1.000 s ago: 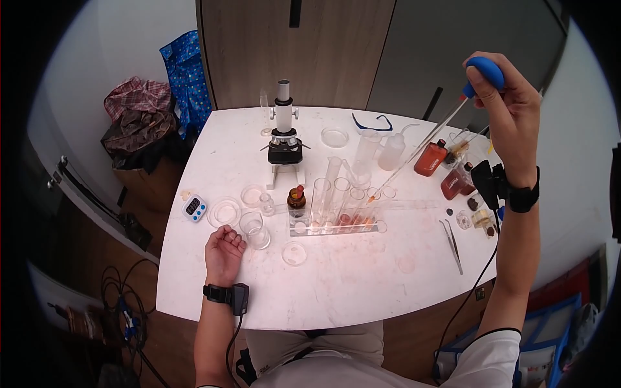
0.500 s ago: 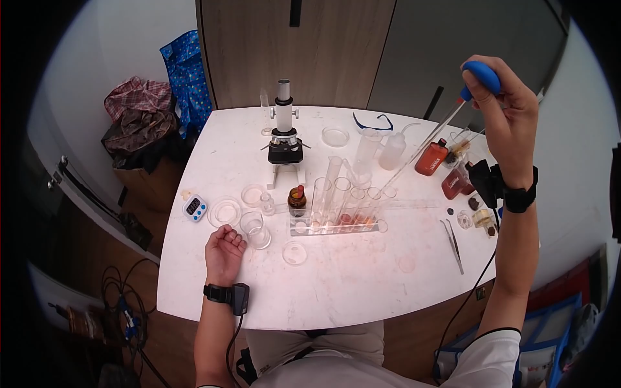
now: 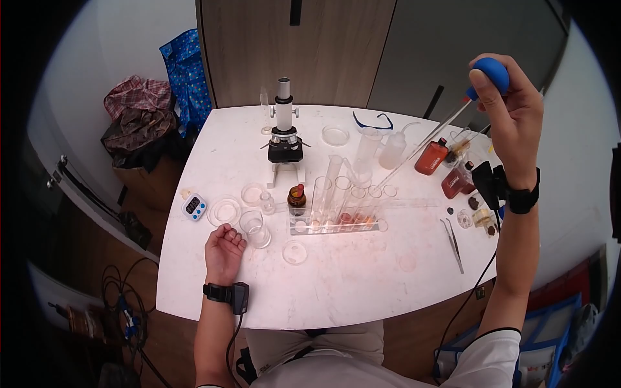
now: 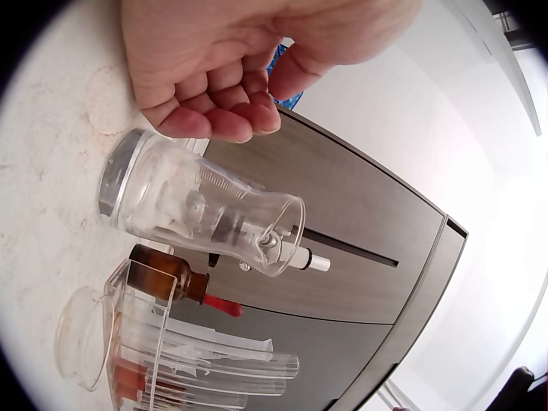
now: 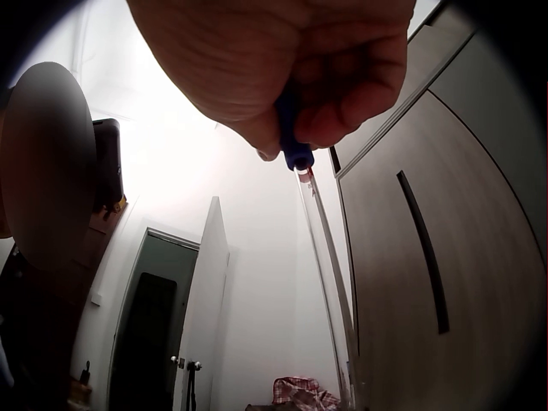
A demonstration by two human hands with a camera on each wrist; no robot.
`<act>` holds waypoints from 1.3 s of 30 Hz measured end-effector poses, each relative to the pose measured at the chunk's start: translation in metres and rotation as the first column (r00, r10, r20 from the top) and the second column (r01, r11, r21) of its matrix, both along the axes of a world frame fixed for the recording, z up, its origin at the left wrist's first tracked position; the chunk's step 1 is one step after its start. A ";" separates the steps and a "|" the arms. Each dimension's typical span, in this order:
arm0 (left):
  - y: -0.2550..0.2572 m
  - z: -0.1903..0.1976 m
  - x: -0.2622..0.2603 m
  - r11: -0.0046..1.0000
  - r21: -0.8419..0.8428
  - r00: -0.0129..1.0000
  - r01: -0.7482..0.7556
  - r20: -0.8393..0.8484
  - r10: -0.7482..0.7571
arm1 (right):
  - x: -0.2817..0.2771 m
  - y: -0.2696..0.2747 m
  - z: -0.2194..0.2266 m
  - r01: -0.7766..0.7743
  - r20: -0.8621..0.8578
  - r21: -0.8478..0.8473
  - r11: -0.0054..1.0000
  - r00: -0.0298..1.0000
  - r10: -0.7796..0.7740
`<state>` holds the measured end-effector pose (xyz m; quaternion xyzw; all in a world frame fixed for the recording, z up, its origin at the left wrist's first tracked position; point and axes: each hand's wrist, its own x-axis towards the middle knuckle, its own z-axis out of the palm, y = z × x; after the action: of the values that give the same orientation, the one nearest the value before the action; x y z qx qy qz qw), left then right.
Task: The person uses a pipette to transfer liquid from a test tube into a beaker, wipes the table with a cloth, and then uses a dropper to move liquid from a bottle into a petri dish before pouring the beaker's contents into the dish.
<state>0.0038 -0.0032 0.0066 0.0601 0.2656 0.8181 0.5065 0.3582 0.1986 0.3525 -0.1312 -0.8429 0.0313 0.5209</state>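
My right hand (image 3: 514, 123) grips the blue rubber bulb (image 3: 491, 76) of a long glass pipette (image 3: 430, 137), raised over the table's right side. The pipette slants down to the left, its tip near the mouths of the glass tubes. Those tubes (image 3: 337, 200) stand in a clear rack (image 3: 333, 228), some with orange or red at the bottom. In the right wrist view fingers pinch the bulb (image 5: 295, 141). My left hand (image 3: 225, 255) lies on the table with loosely curled fingers, holding nothing, beside a clear glass beaker (image 3: 257, 231); the left wrist view shows this glass (image 4: 205, 201) next to the fingertips.
A microscope (image 3: 284, 139) stands behind the rack, a brown bottle (image 3: 297, 200) at its left end. Red-labelled bottles (image 3: 431, 157), tweezers (image 3: 453, 246) and small specimens lie right. A timer (image 3: 194, 207) and glass dishes (image 3: 224, 213) are left; blue-rimmed glasses (image 3: 373, 123) lie at the back.
The bulb and right hand dipped slightly left, then moved back right. Orange seen in the pipette's tip a second ago no longer shows there. My left hand has stayed in place.
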 end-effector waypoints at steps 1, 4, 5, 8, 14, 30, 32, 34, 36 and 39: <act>-0.001 0.000 0.000 1.000 0.006 1.000 0.004 -0.004 -0.004 | 0.000 -0.001 0.000 -0.002 -0.025 -0.005 1.000 1.000 0.002; -0.001 -0.001 0.000 1.000 -0.001 1.000 0.000 0.000 0.000 | 0.005 -0.001 0.003 0.038 -0.039 -0.041 0.998 0.998 -0.040; 0.000 -0.001 -0.001 1.000 -0.002 1.000 0.001 0.000 -0.001 | 0.008 -0.001 0.004 0.039 -0.039 -0.041 0.998 0.998 -0.041; -0.001 -0.003 -0.001 1.000 0.008 1.000 0.007 0.003 -0.007 | 0.015 0.000 0.007 0.034 -0.064 -0.081 0.996 0.997 -0.039; -0.001 -0.002 -0.001 1.000 0.010 1.000 0.006 -0.006 -0.006 | 0.038 0.006 0.016 0.147 -0.146 -0.041 0.988 0.978 -0.152; 0.000 0.000 0.000 1.000 -0.012 1.000 -0.011 -0.010 0.011 | 0.058 0.007 0.018 0.211 -0.178 -0.069 0.975 0.959 -0.220; 0.000 -0.002 0.001 1.000 0.001 1.000 -0.007 -0.020 0.007 | 0.060 0.007 0.016 0.211 -0.173 -0.076 0.974 0.960 -0.222; 0.000 -0.001 0.002 0.999 -0.024 0.999 -0.040 -0.017 0.039 | 0.062 0.008 0.017 0.209 -0.164 -0.082 0.975 0.962 -0.220; 0.001 -0.001 0.002 0.999 -0.022 0.999 -0.032 -0.029 0.031 | 0.062 0.008 0.018 0.199 -0.175 -0.080 0.977 0.962 -0.210; 0.002 -0.003 0.000 0.999 -0.036 0.999 -0.013 -0.037 0.011 | 0.062 0.006 0.018 0.178 -0.181 -0.085 0.980 0.965 -0.191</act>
<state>0.0036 -0.0009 0.0038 0.0642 0.2899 0.8150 0.4976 0.4203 0.2046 0.3703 -0.2233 -0.7724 0.0236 0.5942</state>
